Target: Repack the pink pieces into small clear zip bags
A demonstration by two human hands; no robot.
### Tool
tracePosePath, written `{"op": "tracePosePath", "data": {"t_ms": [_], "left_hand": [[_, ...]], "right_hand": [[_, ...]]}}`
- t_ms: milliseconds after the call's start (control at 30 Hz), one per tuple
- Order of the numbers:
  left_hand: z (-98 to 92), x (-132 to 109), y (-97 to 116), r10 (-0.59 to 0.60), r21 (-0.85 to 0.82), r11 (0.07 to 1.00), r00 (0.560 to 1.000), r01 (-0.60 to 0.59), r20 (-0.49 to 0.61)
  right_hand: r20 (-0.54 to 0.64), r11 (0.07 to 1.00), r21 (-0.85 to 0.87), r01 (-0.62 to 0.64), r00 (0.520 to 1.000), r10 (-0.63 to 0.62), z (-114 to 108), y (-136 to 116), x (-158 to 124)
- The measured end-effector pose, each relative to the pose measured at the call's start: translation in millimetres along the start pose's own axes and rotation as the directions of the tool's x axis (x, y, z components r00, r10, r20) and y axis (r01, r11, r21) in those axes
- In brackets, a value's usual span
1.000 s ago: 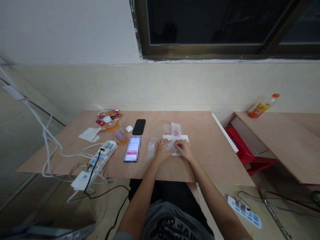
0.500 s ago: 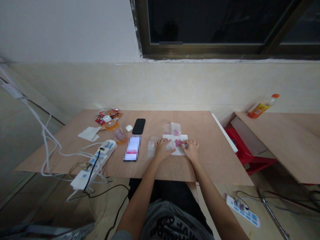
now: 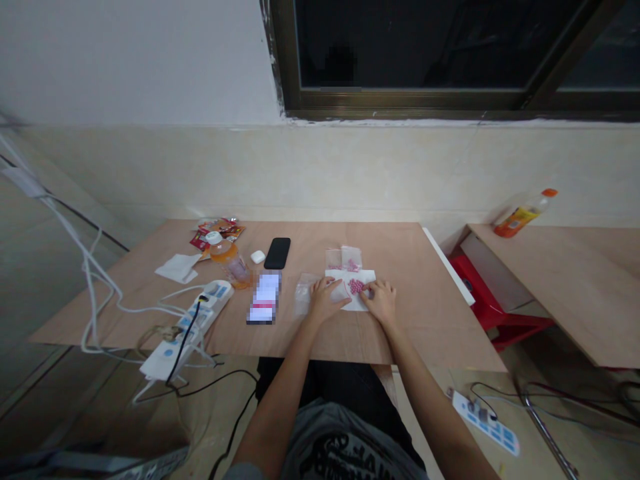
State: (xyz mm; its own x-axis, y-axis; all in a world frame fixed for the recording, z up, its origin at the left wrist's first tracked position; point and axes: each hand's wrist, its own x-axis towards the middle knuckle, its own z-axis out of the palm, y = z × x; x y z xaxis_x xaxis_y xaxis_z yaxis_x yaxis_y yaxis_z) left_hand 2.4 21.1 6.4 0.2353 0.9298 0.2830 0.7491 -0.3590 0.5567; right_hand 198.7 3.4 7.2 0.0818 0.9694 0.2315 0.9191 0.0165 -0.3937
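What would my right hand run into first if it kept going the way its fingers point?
Your right hand points left and away, so it would first meet the pink pieces on the white sheet, seemingly right at its fingertips.

on my feed the wooden table (image 3: 425,333) carries a black phone (image 3: 277,253) lying flat, with a white earbud case (image 3: 258,256) just to its left. beside that is an orange drink bottle (image 3: 227,259) with a white cap, and red snack wrappers (image 3: 220,230) lie behind it. a white tissue (image 3: 177,268) lies further left. a white power strip (image 3: 187,327) hangs over the near left edge with a black plug in it, and white cables (image 3: 100,293) loop off to the left. on the right i see a second table (image 3: 575,293), a second orange bottle (image 3: 523,213) on its side against the wall, and a red stool (image 3: 493,303) between the tables. another power strip (image 3: 487,423) lies on the floor. a dark window (image 3: 450,47) is above.
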Motion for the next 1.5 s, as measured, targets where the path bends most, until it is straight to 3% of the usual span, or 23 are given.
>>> {"op": "tracePosePath", "data": {"t_ms": [433,700,1233,1500], "left_hand": [[-2.9,0.0,1.9,-0.006,0.002,1.0,1.0,0.006,0.012],[-1.1,0.0,-0.7,0.003,0.0,1.0,1.0,-0.003,0.02],[0.6,-0.1,-3.6,0.037,0.011,0.999,0.999,-0.037,-0.003],[1.6,-0.2,-3.3,0.032,-0.007,0.999,0.999,-0.032,-0.017]], "right_hand": [[-0.006,0.999,0.04,-0.013,1.0,0.013,-0.5,0.6,-0.1],[-0.055,0.984,0.176,0.016,0.998,-0.007,1.0,5.1,1.2],[0.03,0.889,0.411,0.201,0.972,-0.234,10.5,-13.8,16.4],[-0.079,0.969,0.247,0.005,0.997,0.015,8.5,2.5,8.8]]}}
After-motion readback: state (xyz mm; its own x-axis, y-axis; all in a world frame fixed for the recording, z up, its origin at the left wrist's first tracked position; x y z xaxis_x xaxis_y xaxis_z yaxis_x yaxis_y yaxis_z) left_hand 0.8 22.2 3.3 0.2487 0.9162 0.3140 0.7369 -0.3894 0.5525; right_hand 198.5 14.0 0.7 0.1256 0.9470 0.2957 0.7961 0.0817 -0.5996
